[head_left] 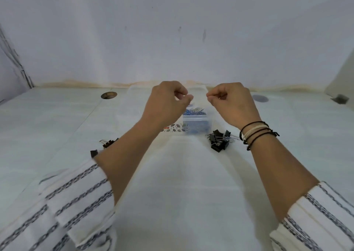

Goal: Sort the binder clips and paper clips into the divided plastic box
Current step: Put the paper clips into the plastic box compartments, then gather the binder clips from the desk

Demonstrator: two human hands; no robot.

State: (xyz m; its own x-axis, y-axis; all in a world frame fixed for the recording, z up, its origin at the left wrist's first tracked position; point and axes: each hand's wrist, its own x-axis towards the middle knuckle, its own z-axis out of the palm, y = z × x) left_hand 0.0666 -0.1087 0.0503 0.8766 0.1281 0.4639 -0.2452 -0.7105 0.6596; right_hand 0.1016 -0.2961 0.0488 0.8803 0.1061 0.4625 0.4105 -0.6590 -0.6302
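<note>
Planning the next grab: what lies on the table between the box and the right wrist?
A pile of black binder clips lies between the box and the right wrist, in the head view.

head-worn view, forward-down, close over table [182, 183]

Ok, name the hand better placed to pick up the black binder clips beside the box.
Probably right: the right hand hovers just beyond the pile of black metal binder clips, while the left hand hangs farther off.
</note>
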